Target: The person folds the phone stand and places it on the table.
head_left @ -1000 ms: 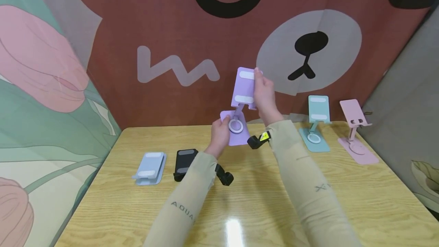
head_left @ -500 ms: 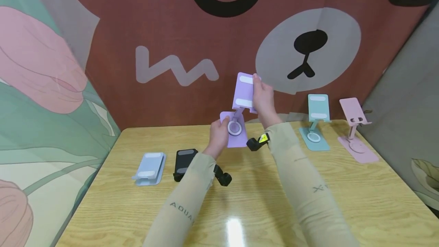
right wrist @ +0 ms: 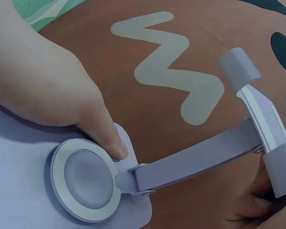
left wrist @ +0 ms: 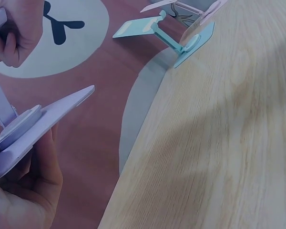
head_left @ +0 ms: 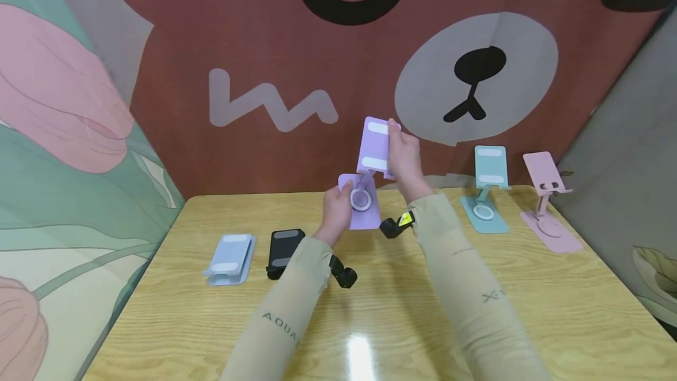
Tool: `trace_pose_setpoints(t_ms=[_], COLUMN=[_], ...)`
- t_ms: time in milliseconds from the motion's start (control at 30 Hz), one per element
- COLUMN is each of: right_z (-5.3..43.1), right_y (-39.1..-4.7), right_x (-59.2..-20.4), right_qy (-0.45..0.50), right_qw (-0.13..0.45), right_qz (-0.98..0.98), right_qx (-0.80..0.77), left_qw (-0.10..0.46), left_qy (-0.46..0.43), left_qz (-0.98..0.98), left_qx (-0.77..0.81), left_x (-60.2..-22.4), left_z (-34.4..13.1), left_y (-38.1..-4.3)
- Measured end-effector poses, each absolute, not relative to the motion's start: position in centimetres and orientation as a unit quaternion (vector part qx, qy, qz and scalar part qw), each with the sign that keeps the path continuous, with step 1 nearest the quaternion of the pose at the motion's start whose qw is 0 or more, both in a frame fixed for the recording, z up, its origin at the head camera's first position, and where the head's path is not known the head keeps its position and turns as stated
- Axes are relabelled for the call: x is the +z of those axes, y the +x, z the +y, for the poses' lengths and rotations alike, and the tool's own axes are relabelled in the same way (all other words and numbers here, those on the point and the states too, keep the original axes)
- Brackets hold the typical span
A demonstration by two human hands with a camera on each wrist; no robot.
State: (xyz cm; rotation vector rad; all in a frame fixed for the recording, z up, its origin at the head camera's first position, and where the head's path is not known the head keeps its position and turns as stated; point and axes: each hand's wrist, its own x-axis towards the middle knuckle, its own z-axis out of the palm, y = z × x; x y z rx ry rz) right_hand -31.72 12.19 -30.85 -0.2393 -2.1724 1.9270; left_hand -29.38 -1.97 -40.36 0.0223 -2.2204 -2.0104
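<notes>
A purple foldable phone stand (head_left: 373,146) is held up above the back of the table, its arm unfolded between base and upper plate. My left hand (head_left: 337,211) grips the base by its left edge, thumb on top beside the round ring (right wrist: 86,180). In the left wrist view, fingers curl beneath the base (left wrist: 47,124). My right hand (head_left: 406,159) pinches the right edge of the upper plate, thumb on its front. The right wrist view shows the arm (right wrist: 200,155) running from the ring to the upper plate; the right fingers are partly hidden behind that plate.
On the left of the wooden table (head_left: 185,322) lie a folded light-blue phone stand (head_left: 230,258) and a black one (head_left: 284,251), partly behind the left sleeve. Unfolded teal (head_left: 491,169) and pink (head_left: 547,175) stands are upright at back right. A printed curtain (head_left: 254,151) hangs behind.
The upper plate has come down slightly with my right hand, and the visible arm between plate and base looks shorter. The left hand keeps its grip on the base, which sits a little lower.
</notes>
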Motion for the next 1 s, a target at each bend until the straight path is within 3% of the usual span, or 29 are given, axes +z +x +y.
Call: trace_pose_setpoints(t_ms=[767,1000], right_z=[11.4,11.1], right_y=[-29.6,-29.2], right_x=[-32.5,-32.9], right_qy=[-0.049,-0.035], right_qw=[0.085,0.085], right_qz=[-0.768,-0.781], right_qx=[0.633,0.618], left_qw=[0.044,0.06], left_qy=[0.033,0.039], left_qz=[-0.74,-0.746], left_qx=[-0.67,-0.662], left_x=[-41.0,-40.8], left_z=[-2.2,-2.2], left_y=[-29.2,-29.2])
